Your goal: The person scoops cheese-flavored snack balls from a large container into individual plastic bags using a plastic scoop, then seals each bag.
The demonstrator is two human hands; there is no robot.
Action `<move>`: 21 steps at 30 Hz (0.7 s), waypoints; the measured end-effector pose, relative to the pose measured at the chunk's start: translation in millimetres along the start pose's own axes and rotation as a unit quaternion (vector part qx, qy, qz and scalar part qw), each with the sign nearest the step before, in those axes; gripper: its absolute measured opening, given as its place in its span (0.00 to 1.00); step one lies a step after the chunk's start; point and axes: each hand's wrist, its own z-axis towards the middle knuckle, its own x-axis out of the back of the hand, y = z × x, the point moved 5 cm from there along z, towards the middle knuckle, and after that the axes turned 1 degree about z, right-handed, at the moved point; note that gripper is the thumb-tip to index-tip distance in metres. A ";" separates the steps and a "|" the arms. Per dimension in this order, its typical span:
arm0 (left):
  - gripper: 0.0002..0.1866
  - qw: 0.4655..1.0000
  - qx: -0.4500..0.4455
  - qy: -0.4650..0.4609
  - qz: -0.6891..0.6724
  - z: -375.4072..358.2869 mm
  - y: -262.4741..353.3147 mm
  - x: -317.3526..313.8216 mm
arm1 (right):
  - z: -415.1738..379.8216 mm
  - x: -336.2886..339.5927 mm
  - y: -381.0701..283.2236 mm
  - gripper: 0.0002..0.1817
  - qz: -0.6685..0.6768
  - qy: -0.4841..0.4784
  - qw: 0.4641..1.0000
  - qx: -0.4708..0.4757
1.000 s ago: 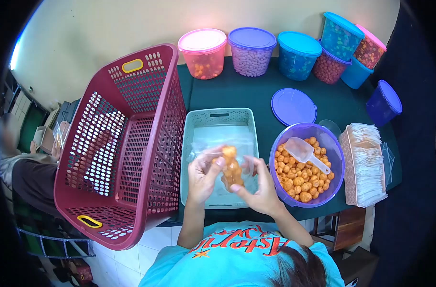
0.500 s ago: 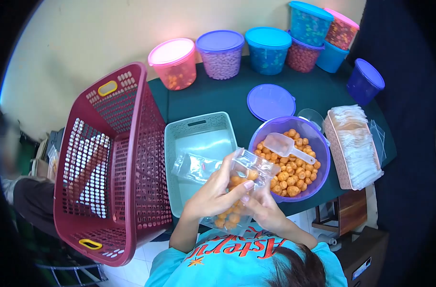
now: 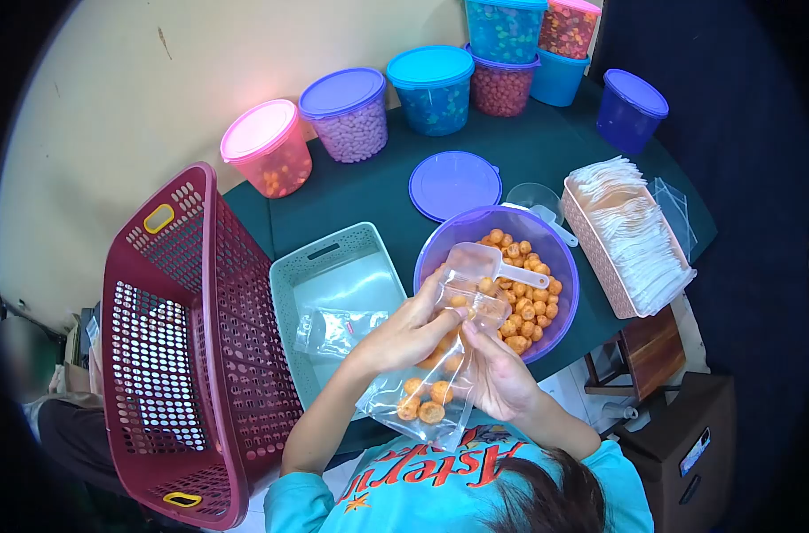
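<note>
Both hands hold a clear plastic bag (image 3: 431,433) with several round orange snack balls (image 3: 432,411) in its lower end and more around the middle. My left hand (image 3: 404,336) is closed on the bag's left side, thumb pressed across it. My right hand (image 3: 504,377) grips the opposite side, its thumb near the left one. The bag's upper end overlaps the near-left part of a purple tub (image 3: 571,306) of the same snack balls (image 3: 538,311). A translucent scoop (image 3: 522,277) lies on the snacks inside it.
Left of the tub, a pale green basket (image 3: 347,275) holds another clear bag (image 3: 338,333). Beyond it stands a maroon laundry basket (image 3: 218,293). A pink basket of packets (image 3: 634,235) is at right. A purple lid (image 3: 456,186) and lidded tubs (image 3: 344,120) sit behind.
The view has shifted, so the table's contents appear further left. Within the bag, some snack balls now sit apart at the lower end, which is more spread out. Both hands keep their hold.
</note>
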 end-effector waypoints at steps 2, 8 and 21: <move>0.28 0.998 -0.033 0.014 -0.055 -5.0 -0.7 0.3 | -1.0 -7.7 -2.1 0.22 -0.087 0.010 0.996 0.010; 0.22 0.970 -0.180 0.125 -0.106 -34.9 6.1 2.5 | -3.4 -9.1 -25.6 0.26 -0.342 0.002 0.915 0.216; 0.07 0.892 -0.308 0.312 -0.112 -58.7 -3.3 5.3 | -9.8 -15.0 -35.9 0.10 -0.353 -0.009 0.852 0.386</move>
